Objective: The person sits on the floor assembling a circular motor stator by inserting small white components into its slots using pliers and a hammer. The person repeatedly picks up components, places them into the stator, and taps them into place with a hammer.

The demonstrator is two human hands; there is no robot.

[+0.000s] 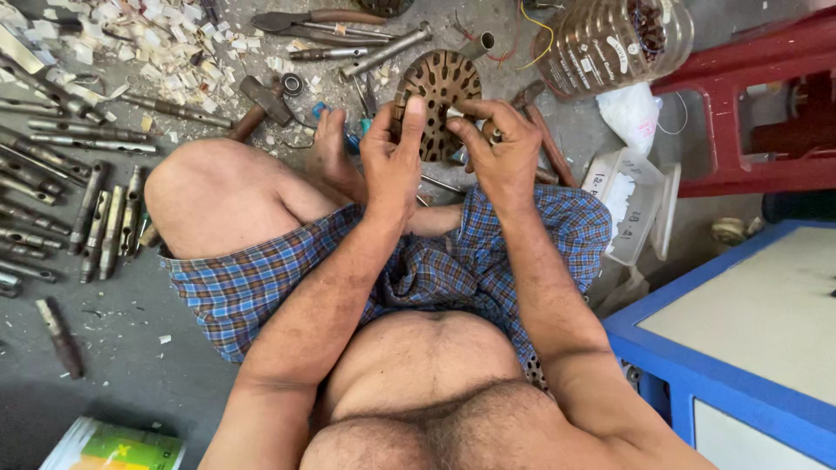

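A round, rusty-brown slotted metal core (441, 94) stands on edge on the floor in front of me. My left hand (391, 159) grips its left rim, thumb and fingers pressed against the disc. On its right side my right hand (497, 150) is curled, with the fingertips at the slots by a bit of white paper. Whether something small is pinched there I cannot tell. I sit cross-legged in checked blue shorts, a foot (335, 155) just left of the core.
A hammer (261, 103), pliers (318, 28), a steel rod (385, 50) and white paper scraps (165, 43) lie beyond. Several metal shafts (52, 183) cover the floor at left. At right: plastic jar (610, 39), red stool (740, 104), white tub (631, 196), blue cabinet (740, 339).
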